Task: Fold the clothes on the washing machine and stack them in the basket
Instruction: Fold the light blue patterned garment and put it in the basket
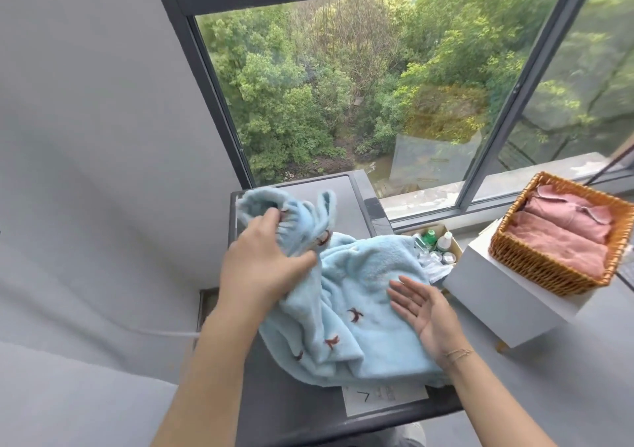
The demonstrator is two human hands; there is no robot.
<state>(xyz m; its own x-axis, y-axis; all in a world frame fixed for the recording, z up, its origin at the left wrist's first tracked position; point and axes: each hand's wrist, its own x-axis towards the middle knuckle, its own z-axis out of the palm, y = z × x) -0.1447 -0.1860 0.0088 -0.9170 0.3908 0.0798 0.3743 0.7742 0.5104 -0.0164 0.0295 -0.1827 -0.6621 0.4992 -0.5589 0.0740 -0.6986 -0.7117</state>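
Fleece garment (360, 309) bunches inside left hand (267, 261) grip; right hand (425, 313), fingers straight, rests flat on it.

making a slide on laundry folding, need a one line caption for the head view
Left hand grips a light blue fleece garment on the washing machine; open right hand beside it.

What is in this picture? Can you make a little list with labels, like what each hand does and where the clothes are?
left hand: grips a bunched end of the blue fleece garment, fingers curled round it
right hand: open, palm turned up, over the garment's right side
blue fleece garment: crumpled, not yet folded, on the dark washing machine top
basket: wicker, to the right on a white box
pink clothes: folded, lying in the basket
small bottles: in a box between machine and white box
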